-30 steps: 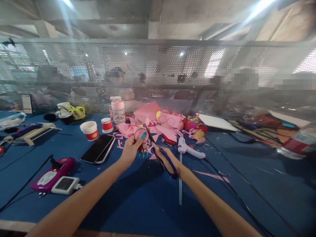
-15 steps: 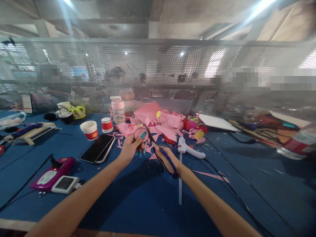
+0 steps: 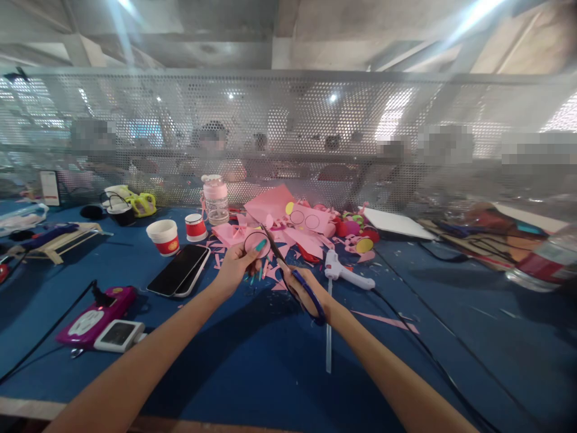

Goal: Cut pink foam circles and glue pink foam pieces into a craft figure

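Note:
My left hand (image 3: 240, 264) pinches a small pink paper piece (image 3: 255, 242) with a dark circle drawn on it, thumb on top. In my right hand (image 3: 307, 291) are scissors (image 3: 311, 294) with blue handles, my fingers through the loops. Their dark blades (image 3: 274, 245) point up and to the left, at the right edge of the pink piece. Behind both hands lies a heap of pink paper (image 3: 270, 204) with many scraps. One sheet (image 3: 311, 220) in it carries two drawn circles.
A white glue gun (image 3: 347, 273) with a glue stick lies right of the scissors, its cord trailing forward. To the left are paper cups (image 3: 163, 236), a phone (image 3: 178, 270) and a purple power strip (image 3: 97, 316). A pink-lidded bottle (image 3: 216, 201) stands behind, before a perforated metal screen (image 3: 252, 108).
My left hand and the pink piece have shifted very slightly. The scissors stay at the piece's right edge, in nearly the same position.

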A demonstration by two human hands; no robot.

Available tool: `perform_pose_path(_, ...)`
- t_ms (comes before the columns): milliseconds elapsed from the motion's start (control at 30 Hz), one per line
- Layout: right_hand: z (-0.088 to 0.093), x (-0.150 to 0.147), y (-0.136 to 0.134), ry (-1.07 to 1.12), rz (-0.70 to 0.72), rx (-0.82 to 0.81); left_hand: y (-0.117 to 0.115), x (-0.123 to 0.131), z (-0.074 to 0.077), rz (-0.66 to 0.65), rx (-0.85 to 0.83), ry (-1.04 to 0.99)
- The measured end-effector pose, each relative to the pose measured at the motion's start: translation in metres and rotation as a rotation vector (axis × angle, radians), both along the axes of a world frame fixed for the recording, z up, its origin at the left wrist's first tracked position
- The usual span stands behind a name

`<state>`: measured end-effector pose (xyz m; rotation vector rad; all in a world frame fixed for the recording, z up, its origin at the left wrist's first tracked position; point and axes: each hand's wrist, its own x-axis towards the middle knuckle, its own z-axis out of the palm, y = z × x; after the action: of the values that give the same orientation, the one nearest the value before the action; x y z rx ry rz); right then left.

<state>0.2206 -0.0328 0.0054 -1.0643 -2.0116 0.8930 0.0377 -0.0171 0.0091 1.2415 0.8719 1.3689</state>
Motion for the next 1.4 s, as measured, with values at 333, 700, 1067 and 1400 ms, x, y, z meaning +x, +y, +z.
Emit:
perform_pose_path(333, 0.002, 0.0, -0.002, -0.017, -0.001, 0.007, 0.001, -0.004, 0.004, 0.003, -0.041, 0.015)
perform_pose_path(700, 0.003, 0.001, -0.001, -0.03, 0.004, 0.01, 0.0, -0.005, 0.008, -0.021, -0.033, 0.016)
perform_pose_path(1067, 0.005, 0.001, -0.002, -0.044, -0.006, 0.02, -0.001, -0.01, 0.013, -0.063, -0.073, 0.0)
perform_pose_path(1400, 0.003, 0.001, 0.0, -0.048, 0.007, 0.024, 0.003, -0.01, 0.008, 0.001, -0.024, -0.025)
